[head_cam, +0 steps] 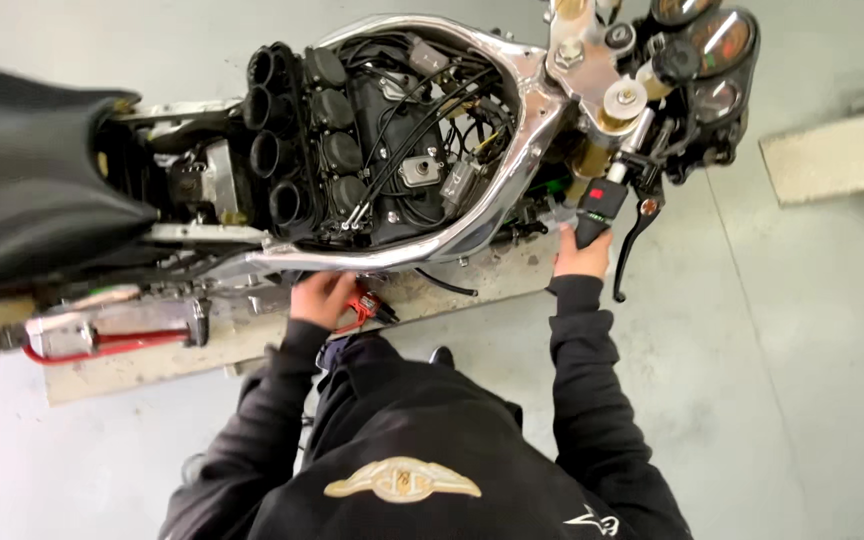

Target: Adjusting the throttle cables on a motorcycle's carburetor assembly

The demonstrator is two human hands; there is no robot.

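Item one, my right hand [582, 258]: its grip is wrapped round the black handlebar grip [592, 222] of the motorcycle, fingers curled over the far side so only the back of the hand and the black cuff show. Just above it sits the switch housing with a red button [600, 196]; just to the right hangs the black brake lever [635, 232], clear of my fingers.

Item two, my left hand [322, 297]: reaching under the polished frame rail [422, 252], fingers bent against the side of the engine. A red-handled tool [364, 305] lies right at the fingertips; I cannot tell whether my grip is closed on it or only touching it.

Item three, surroundings, working outward: the stripped engine bay with black intake trumpets [274, 140] and cables, lying between my two hands and above them. The black seat [22, 170] is far left. A red hose [102, 346] runs low on the left. The round gauges [717, 45] are at top right. A grey concrete floor [802, 350] lies beneath, with a pale block [837, 150] at the right edge.
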